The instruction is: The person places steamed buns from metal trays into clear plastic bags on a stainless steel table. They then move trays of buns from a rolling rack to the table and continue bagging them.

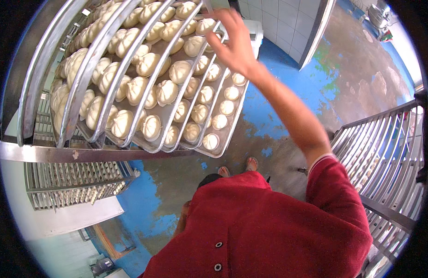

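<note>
My right hand (231, 38) reaches over the far right corner of the rack, blurred, its thumb and fingers apart. I see nothing held in it; whether its fingertips touch a tray edge is unclear. Below and beside it are pale pleated buns (181, 72) on paper liners, in rows on stacked metal trays (155, 147). The lowest visible tray (223, 147) carries smaller-looking buns (219, 122). Of my left arm (181, 219) only a strip shows beside my red shirt; the hand is mostly hidden there.
A metal rack bar (96, 155) runs along the trays' near left side. More slatted racks stand at left (75, 184) and right (377, 153), holding pale items. A tiled wall (280, 24) ends beyond my hand. The floor (269, 139) has worn blue paint. A motor (102, 266) sits lower left.
</note>
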Demonstrator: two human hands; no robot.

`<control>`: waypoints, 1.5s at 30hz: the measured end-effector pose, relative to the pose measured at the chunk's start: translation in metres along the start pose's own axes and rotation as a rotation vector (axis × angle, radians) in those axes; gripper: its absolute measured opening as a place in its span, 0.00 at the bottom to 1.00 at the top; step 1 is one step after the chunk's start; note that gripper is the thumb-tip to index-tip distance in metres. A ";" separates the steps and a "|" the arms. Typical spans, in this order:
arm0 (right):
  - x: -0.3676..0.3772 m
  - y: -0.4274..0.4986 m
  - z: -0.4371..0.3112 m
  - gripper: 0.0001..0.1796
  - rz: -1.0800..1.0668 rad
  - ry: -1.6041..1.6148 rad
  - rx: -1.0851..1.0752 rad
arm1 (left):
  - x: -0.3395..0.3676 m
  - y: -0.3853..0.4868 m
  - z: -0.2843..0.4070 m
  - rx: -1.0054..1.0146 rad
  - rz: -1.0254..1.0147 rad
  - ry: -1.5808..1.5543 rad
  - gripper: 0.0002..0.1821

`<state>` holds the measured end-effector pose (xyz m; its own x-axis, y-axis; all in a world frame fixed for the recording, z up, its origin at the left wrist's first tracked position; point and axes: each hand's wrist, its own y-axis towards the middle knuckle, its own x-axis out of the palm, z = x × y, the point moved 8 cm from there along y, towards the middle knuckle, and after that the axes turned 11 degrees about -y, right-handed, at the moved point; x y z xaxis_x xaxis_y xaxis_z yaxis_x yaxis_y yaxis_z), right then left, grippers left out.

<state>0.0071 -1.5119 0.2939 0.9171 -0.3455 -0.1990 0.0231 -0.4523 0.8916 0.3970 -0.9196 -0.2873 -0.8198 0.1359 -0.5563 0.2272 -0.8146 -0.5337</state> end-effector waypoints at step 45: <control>0.048 -0.177 -0.034 0.31 -0.468 -0.098 0.472 | -0.079 -0.025 0.225 -0.249 -0.150 -0.195 0.23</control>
<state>0.0606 -1.4209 0.1404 0.8118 -0.0887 -0.5772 0.2126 -0.8757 0.4336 0.3378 -1.0369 -0.0868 -0.9333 0.1135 -0.3407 0.1984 -0.6279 -0.7526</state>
